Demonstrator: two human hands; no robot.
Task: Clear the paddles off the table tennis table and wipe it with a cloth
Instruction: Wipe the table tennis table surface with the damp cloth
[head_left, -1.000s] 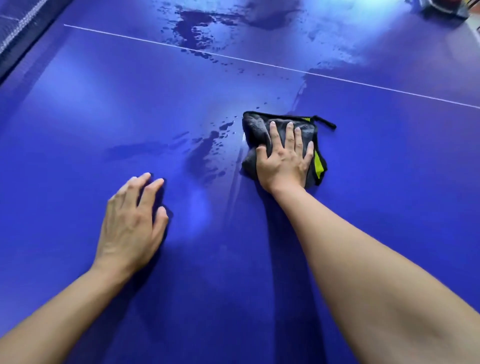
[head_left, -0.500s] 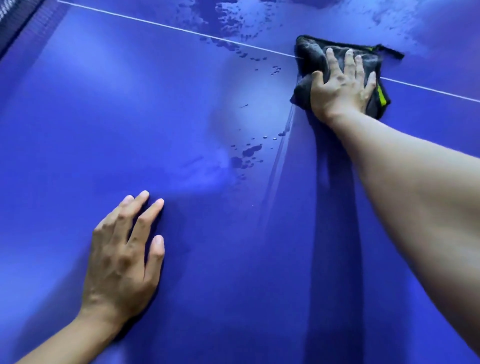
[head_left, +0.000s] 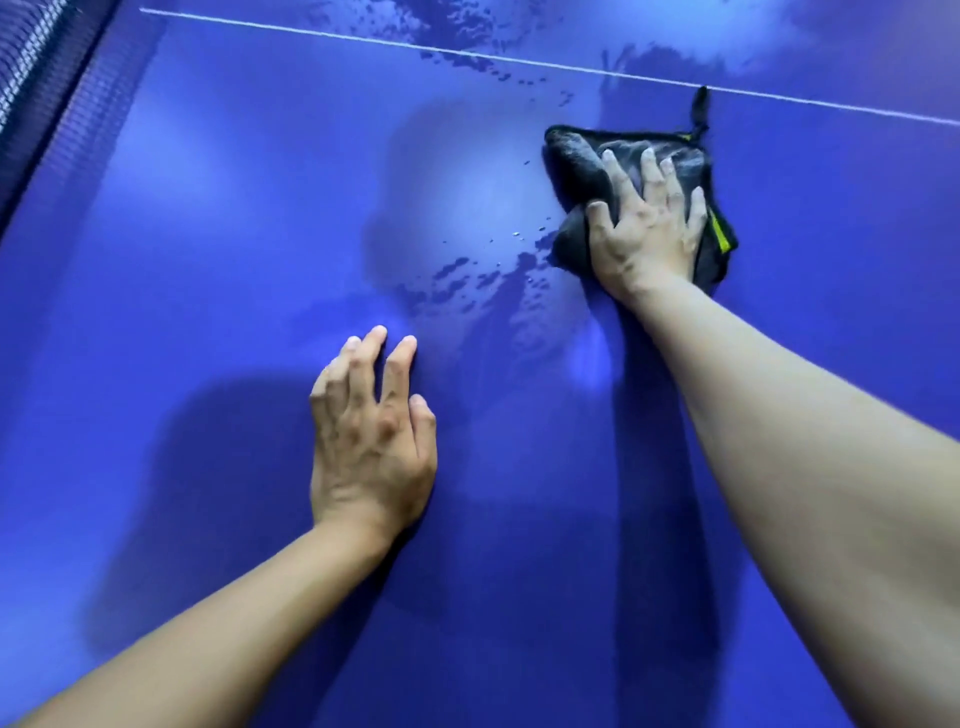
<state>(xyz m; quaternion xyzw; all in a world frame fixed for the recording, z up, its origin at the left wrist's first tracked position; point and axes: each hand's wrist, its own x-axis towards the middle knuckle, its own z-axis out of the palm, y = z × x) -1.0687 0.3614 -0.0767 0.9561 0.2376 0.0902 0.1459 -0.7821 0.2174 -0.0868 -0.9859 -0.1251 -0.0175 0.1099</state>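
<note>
Blue tabletop (head_left: 218, 218), wet patches (head_left: 467, 280); right hand (head_left: 644, 234) fingers spread flat, pressing dark cloth (head_left: 576, 166); left hand (head_left: 369, 441) fingers released, resting flat on bare surface.

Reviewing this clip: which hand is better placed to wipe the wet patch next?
Right. The right hand is pressed flat on the cloth, directly beside the wet patch. The left hand is bare, braced on the table.

net (head_left: 31, 67): far left edge | water droplets (head_left: 467, 275): mid-surface (scattered patches) | white line (head_left: 519, 61): far side
</note>
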